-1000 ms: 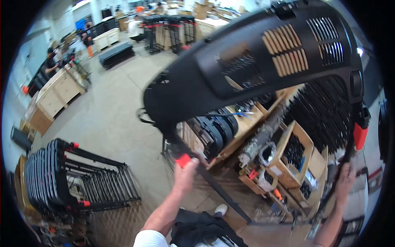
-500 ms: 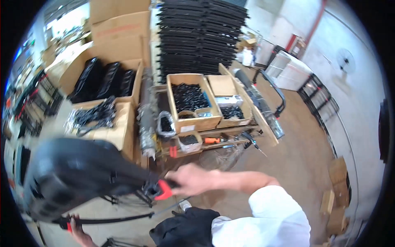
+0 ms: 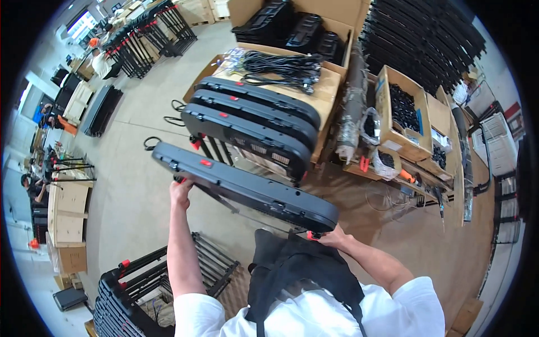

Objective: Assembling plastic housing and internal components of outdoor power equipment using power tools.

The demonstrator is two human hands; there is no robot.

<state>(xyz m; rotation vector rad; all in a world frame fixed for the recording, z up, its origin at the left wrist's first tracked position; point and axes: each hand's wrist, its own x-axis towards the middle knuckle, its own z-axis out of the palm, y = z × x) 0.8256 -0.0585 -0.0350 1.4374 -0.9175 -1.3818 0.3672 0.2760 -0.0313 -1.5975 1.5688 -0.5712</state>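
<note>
I hold a long black plastic housing with small red tabs level in front of my chest. My left hand grips its left end from below. My right hand grips its right end by a red piece. Just beyond it three like black housings stand side by side on edge against a cardboard box.
Cardboard boxes of black cables and small black parts stand ahead. Stacks of black frames fill the far right. A rack of black metal frames lies at my lower left. People work at benches on the far left.
My view has swung from the box shelves to the row of standing housings. The housing I carry has come up from my lower left and now lies level in both hands.
</note>
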